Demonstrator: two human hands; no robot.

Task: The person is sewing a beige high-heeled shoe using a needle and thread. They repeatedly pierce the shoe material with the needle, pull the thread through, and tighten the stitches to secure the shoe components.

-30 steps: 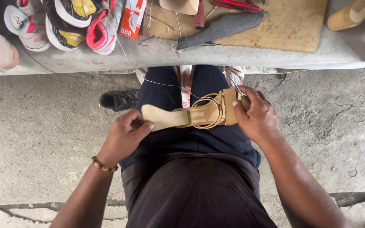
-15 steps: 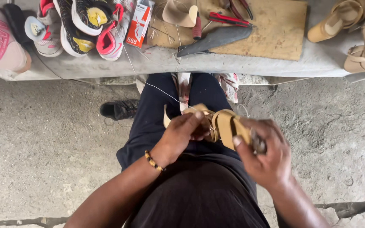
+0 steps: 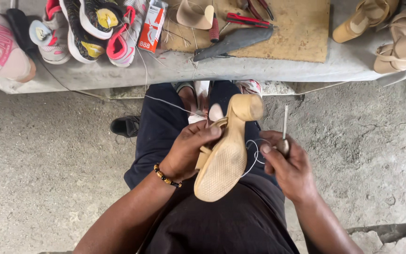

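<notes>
Beige block-heel sandal (image 3: 226, 155) sits over the person's lap, sole up, heel pointing away toward the desk (image 3: 278, 70), toe end toward the body. Head view only. Left hand (image 3: 189, 153) has its grip closed around the sandal's strap side, thumb across the edge near the heel; beaded bracelet (image 3: 167, 177) on that wrist. Right hand (image 3: 290, 164) just beside the sandal, not touching it, grip pinched shut on an awl (image 3: 284, 129) with thin metal shaft pointing up. White thread (image 3: 254, 157) loops between sandal and right hand; another strand runs from the sandal up left toward the desk. Dark trousers under the shoe, concrete floor (image 3: 48, 164) both sides, black shoe (image 3: 125, 126) on the floor left of the leg.

On the desk, far edge of the view: pink sneaker (image 3: 1, 49) at left, several sport shoes (image 3: 90, 28) next to it, small red-and-white box (image 3: 152, 26), brown board (image 3: 297, 33) with red-handled pliers (image 3: 247, 19), a grey shoe piece (image 3: 233, 43) and a beige cut piece (image 3: 196, 16). More beige sandals (image 3: 395, 33) at the right end, touching each other.
</notes>
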